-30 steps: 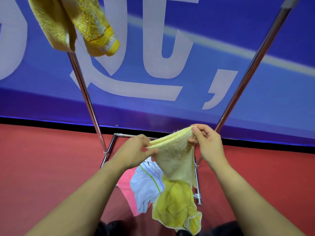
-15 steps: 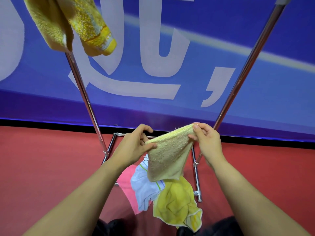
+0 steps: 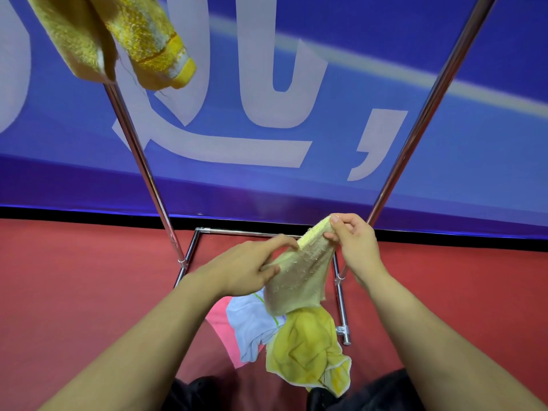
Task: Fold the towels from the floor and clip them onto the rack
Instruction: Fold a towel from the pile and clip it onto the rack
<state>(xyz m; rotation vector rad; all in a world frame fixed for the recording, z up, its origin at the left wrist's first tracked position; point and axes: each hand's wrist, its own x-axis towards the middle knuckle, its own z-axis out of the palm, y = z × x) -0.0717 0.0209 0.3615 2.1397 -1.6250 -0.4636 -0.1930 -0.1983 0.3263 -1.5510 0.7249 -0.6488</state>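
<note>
Cream towel (image 3: 299, 277) pinched by left hand (image 3: 246, 268) and right hand (image 3: 355, 247); three towels on floor (image 3: 74, 292).

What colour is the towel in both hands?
Pale yellow towel, seen in the head view.

Left hand (image 3: 247, 269) dropped lower; pale towel (image 3: 296, 280) now slants, right corner raised.
</note>
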